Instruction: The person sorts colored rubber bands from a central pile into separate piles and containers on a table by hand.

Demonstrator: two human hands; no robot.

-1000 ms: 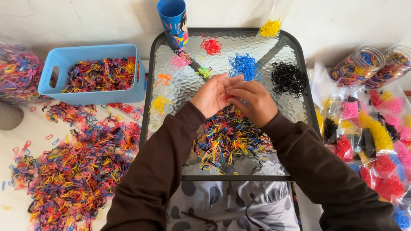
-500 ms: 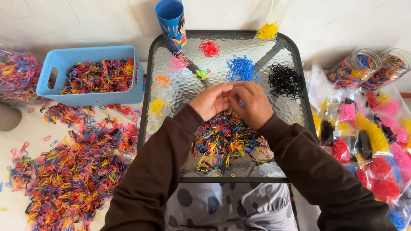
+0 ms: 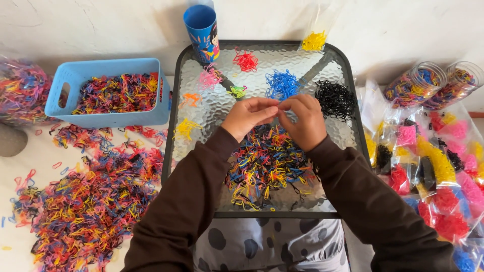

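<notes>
My left hand (image 3: 248, 117) and my right hand (image 3: 304, 122) meet fingertip to fingertip over a small glass-topped table (image 3: 322, 132). Together they pinch a tiny elastic band, barely visible between the fingers. Just below them lies a mixed heap of coloured bands (image 3: 267, 163). Beyond the fingertips sit sorted little piles: blue (image 3: 281, 83), black (image 3: 335, 98), red (image 3: 245, 60), pink (image 3: 209, 77), green (image 3: 237, 91), orange (image 3: 189, 98) and yellow (image 3: 185, 129).
A blue cup (image 3: 203, 31) stands at the table's far left corner, and a clear bag of yellow bands (image 3: 313, 40) at the far edge. On the left are a blue basket (image 3: 108, 117) of mixed bands and a loose spread (image 3: 85, 201). Jars (image 3: 416, 83) and filled bags (image 3: 436, 163) crowd the right.
Both hands have stayed together over the mixed heap, shifting slightly toward me, with the fingertips now drawn into a tighter pinch.
</notes>
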